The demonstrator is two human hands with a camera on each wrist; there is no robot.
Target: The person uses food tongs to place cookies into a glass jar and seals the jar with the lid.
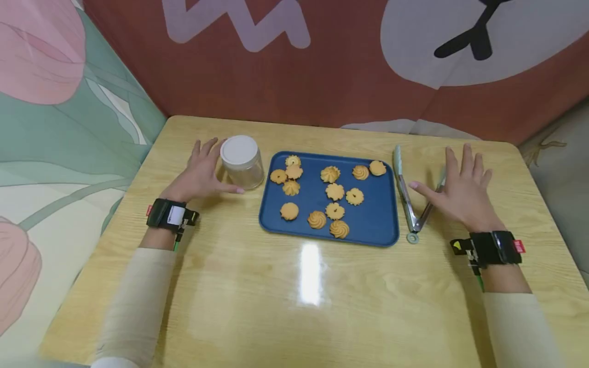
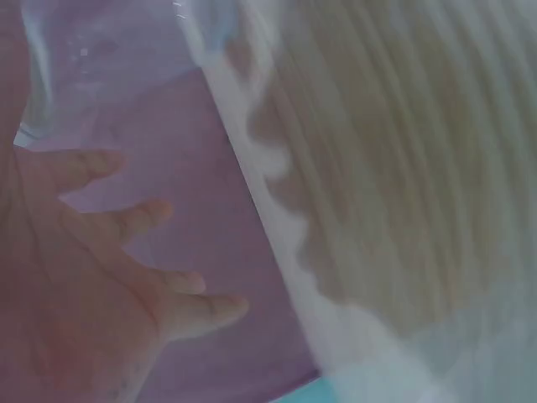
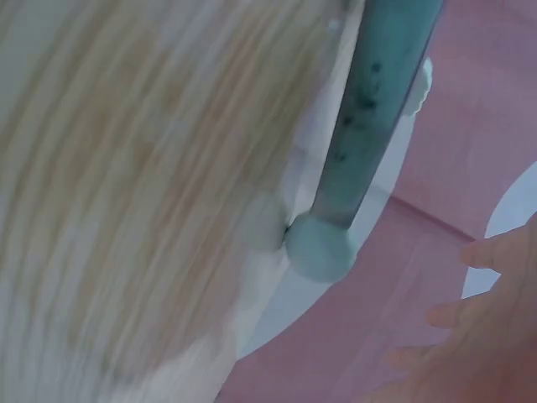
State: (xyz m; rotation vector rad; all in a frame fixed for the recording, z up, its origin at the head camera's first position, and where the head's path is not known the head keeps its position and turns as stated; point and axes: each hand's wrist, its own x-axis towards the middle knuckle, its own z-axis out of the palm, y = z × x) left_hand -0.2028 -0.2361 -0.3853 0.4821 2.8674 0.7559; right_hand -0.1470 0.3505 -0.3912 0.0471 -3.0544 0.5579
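Observation:
Beside the clear jar (image 1: 248, 175) with its white lid (image 1: 239, 150), my left hand (image 1: 198, 176) has its fingers and thumb spread, the thumb near the jar's base. In the left wrist view the same hand (image 2: 84, 285) shows its fingers apart. My right hand (image 1: 469, 197) is spread over one arm of the metal tongs (image 1: 406, 199), partly hiding it. The tongs lie spread apart, their grey-green tips towards the wall. One tip (image 3: 320, 246) shows large in the right wrist view, with the right fingers (image 3: 482, 312) beyond it.
Between the jar and the tongs lies a blue tray (image 1: 368, 220) bearing several cookies (image 1: 335, 191) of round, flower and swirl shapes. The wooden table (image 1: 248, 306) meets a red-brown patterned wall covering (image 1: 276, 87) at the back. Light glares on the tabletop in front of the tray.

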